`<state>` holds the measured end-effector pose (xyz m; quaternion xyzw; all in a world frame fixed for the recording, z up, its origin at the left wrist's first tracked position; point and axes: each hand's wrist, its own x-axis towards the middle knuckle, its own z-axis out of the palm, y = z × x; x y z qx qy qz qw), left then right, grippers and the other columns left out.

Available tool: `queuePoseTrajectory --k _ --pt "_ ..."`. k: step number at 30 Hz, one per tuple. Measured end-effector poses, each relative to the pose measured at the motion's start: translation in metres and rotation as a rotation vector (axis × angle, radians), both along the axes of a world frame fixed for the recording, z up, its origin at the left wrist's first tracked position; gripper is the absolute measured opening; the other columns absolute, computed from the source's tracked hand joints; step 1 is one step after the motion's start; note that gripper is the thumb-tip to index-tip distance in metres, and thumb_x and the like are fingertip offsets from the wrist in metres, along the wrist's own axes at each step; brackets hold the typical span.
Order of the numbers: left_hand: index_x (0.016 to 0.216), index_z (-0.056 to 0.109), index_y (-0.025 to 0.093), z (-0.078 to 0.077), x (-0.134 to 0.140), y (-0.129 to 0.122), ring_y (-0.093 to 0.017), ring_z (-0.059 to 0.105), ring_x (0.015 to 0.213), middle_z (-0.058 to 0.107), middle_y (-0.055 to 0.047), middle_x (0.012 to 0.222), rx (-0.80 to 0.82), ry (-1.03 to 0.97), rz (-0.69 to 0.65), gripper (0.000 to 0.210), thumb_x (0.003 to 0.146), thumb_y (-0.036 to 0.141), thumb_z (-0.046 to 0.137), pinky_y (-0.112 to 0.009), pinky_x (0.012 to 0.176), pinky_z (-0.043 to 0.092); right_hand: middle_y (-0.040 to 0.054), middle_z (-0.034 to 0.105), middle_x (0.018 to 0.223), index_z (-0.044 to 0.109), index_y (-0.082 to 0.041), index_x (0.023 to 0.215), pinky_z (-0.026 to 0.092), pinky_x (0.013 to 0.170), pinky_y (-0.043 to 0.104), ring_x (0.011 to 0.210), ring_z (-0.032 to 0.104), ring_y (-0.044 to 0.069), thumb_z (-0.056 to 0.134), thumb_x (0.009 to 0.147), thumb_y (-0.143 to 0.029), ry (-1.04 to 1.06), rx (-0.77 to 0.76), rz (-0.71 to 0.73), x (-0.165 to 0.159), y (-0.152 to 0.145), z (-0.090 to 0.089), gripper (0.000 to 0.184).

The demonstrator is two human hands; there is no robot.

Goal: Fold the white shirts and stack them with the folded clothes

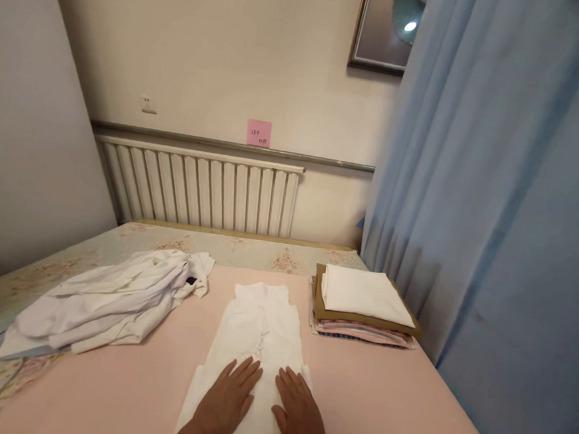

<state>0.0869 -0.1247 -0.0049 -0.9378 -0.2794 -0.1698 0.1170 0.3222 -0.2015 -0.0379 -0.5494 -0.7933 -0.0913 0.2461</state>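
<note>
A white shirt (261,322) lies lengthwise on the pink sheet, its collar end pointing away from me and its sides folded in to a narrow strip. My left hand (228,399) rests flat on its left side, fingers stretched out. On the right side my right hand (299,408) lies flat too, fingers extended and thumb turned inward. Neither hand grips the cloth. The near end of the shirt runs out of view between my forearms.
Rumpled white clothes (112,303) lie in a heap at the left. A stack of folded clothes (367,303), white on top, sits at the right by a blue curtain (472,191). Beyond the bed's pink sheet (380,398) stands a white radiator (201,190).
</note>
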Motion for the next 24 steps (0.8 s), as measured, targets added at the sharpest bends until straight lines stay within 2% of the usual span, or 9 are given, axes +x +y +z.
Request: queuePoseTrajectory --k 15,24 --pt "0.148 0.02 0.032 0.001 -0.001 0.0 -0.018 0.037 0.136 0.042 0.002 0.148 -0.015 0.001 -0.001 0.055 0.096 0.029 0.036 -0.04 0.111 0.032 0.0043 0.046 0.143 0.042 -0.021 0.14 0.041 0.108 0.047 0.132 0.042 0.025 0.053 0.087 -0.022 0.001 -0.014 -0.018 -0.001 0.0 -0.001 0.054" --pt "0.146 0.027 0.031 -0.011 -0.002 0.001 -0.02 0.034 0.137 0.044 0.002 0.146 0.029 -0.015 -0.027 0.051 0.097 0.027 0.036 -0.043 0.11 0.03 0.0034 0.045 0.144 0.043 -0.022 0.139 0.036 0.111 0.045 0.135 0.038 0.022 0.051 0.088 -0.019 0.0 -0.038 -0.008 0.001 -0.006 0.002 0.053"
